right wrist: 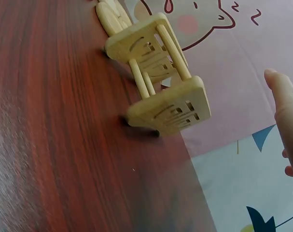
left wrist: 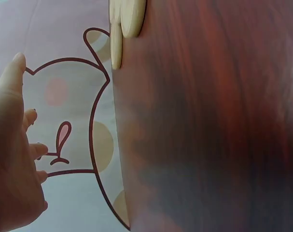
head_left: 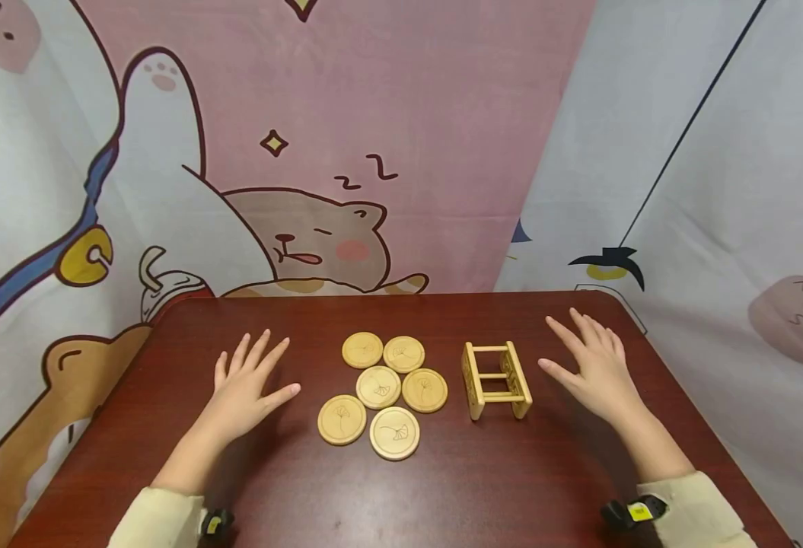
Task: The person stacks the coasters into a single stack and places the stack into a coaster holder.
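Several round wooden coasters (head_left: 378, 387) lie flat on the table in a loose cluster, each with a leaf design on its face. To their right stands a small wooden coaster rack (head_left: 471, 380), two cut-out side panels joined by rods; the right wrist view shows the rack (right wrist: 170, 113) closer. My left hand (head_left: 242, 388) hovers left of the coasters with fingers spread, touching nothing. On the other side, my right hand (head_left: 596, 369) is held right of the rack, fingers apart, also holding nothing. Edges of coasters (left wrist: 132, 19) show in the left wrist view.
A dark red-brown wooden table (head_left: 470, 487) carries everything. Behind it hangs a cloth printed with cartoon animals (head_left: 332, 243), close to the table's far edge. Each wrist wears a black strapped device, such as the one at the right sleeve (head_left: 696, 506).
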A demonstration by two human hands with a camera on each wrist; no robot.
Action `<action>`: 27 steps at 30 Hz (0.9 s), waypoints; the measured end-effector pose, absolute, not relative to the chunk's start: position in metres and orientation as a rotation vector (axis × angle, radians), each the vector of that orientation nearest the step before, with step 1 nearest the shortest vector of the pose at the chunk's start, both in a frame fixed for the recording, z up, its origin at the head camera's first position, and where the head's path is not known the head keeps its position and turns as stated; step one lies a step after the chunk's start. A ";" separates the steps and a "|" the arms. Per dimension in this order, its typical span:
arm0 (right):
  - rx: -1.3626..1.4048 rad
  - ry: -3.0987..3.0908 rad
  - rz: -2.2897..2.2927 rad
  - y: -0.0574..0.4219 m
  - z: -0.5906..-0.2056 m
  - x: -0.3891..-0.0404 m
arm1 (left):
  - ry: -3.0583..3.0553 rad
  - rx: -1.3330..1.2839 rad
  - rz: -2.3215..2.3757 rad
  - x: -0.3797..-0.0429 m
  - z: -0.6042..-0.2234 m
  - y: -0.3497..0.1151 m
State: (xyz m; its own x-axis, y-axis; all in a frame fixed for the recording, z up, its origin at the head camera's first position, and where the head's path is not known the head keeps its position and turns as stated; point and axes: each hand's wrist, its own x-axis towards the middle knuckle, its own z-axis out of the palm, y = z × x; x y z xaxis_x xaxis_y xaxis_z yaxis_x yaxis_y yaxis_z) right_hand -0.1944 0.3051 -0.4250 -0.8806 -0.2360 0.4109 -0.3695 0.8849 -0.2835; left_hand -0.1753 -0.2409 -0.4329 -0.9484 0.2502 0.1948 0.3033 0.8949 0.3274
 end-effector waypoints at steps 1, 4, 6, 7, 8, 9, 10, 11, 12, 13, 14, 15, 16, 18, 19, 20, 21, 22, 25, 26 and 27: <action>0.459 -2.673 0.518 0.304 -0.426 -0.194 | -2.906 -0.433 -0.552 -0.175 -0.434 -0.239; 0.485 -2.643 0.566 0.302 -0.430 -0.194 | -2.887 -0.448 -0.578 -0.173 -0.438 -0.234; 0.493 -2.628 0.612 0.301 -0.433 -0.194 | -2.871 -0.458 -0.601 -0.173 -0.440 -0.231; 0.495 -2.624 0.636 0.301 -0.434 -0.194 | -2.864 -0.462 -0.612 -0.173 -0.441 -0.229; 0.494 -2.623 0.661 0.300 -0.435 -0.194 | -2.857 -0.467 -0.622 -0.172 -0.443 -0.228; 0.492 -2.625 0.686 0.300 -0.437 -0.194 | -2.851 -0.472 -0.638 -0.171 -0.444 -0.226; 0.490 -2.627 0.707 0.299 -0.438 -0.194 | -2.843 -0.476 -0.652 -0.171 -0.446 -0.224; 0.488 -2.628 0.735 0.299 -0.440 -0.193 | -2.837 -0.480 -0.665 -0.170 -0.447 -0.223; 0.485 -2.631 0.760 0.299 -0.442 -0.193 | -2.826 -0.482 -0.676 -0.170 -0.449 -0.221; 0.484 -2.630 0.785 0.298 -0.444 -0.193 | -2.821 -0.486 -0.688 -0.169 -0.450 -0.220; 0.482 -2.630 0.816 0.298 -0.445 -0.193 | -2.817 -0.489 -0.698 -0.169 -0.452 -0.218; 0.478 -2.627 0.846 0.298 -0.447 -0.193 | -2.813 -0.491 -0.707 -0.169 -0.453 -0.217; 0.480 -2.622 0.878 0.298 -0.449 -0.193 | -2.808 -0.493 -0.714 -0.168 -0.454 -0.215; 0.481 -2.615 0.940 0.298 -0.452 -0.194 | -2.799 -0.505 -0.729 -0.168 -0.456 -0.212; 0.481 -2.613 0.965 0.298 -0.454 -0.194 | -2.797 -0.513 -0.736 -0.168 -0.457 -0.211; 0.480 -2.615 0.988 0.298 -0.456 -0.195 | -2.790 -0.520 -0.743 -0.167 -0.458 -0.210; 0.481 -2.616 1.008 0.297 -0.458 -0.195 | -2.783 -0.527 -0.753 -0.167 -0.460 -0.208; 0.485 -2.617 1.025 0.297 -0.460 -0.195 | -2.778 -0.533 -0.763 -0.166 -0.461 -0.207; 0.493 -2.614 1.067 0.297 -0.466 -0.195 | -2.767 -0.541 -0.800 -0.165 -0.464 -0.203; 0.496 -2.611 1.082 0.297 -0.467 -0.195 | -2.764 -0.541 -0.815 -0.165 -0.465 -0.202; 0.500 -2.607 1.097 0.296 -0.468 -0.195 | -2.762 -0.542 -0.832 -0.164 -0.466 -0.201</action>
